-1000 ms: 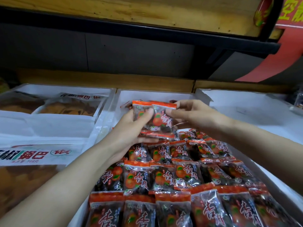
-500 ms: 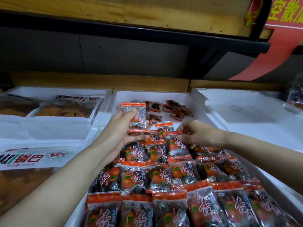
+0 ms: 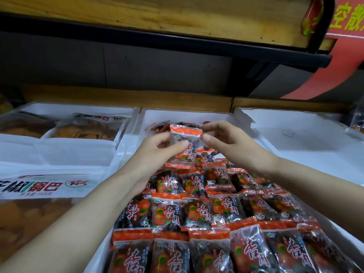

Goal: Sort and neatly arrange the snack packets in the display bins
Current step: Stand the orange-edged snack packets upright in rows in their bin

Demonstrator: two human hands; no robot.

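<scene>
**One packet held in both hands over the middle bin**

A wooden shelf (image 3: 157,14) with a dark edge runs across the top, and a red banner (image 3: 334,62) hangs at its right end; below it three white bins stand side by side. The left bin (image 3: 59,150) holds large bags of crisps (image 3: 86,129); the right bin (image 3: 295,131) shows white lining. The middle bin (image 3: 185,113) is filled from its near edge with overlapping rows of packets (image 3: 206,213), orange-topped with dark fruit inside; a few loose packets (image 3: 159,128) lie in a heap against its back wall.

Both forearms reach in over the rows. The left hand (image 3: 155,154) has its fingers curled behind the held packet (image 3: 190,154) and its thumb pressed on the front; the right hand (image 3: 226,142) pinches the packet's upper right corner between thumb and forefinger, its other fingers loosely bent. The held packet stands nearly upright between the two hands, orange band uppermost, lifted clear above the farthest row and in front of the loose heap.
</scene>
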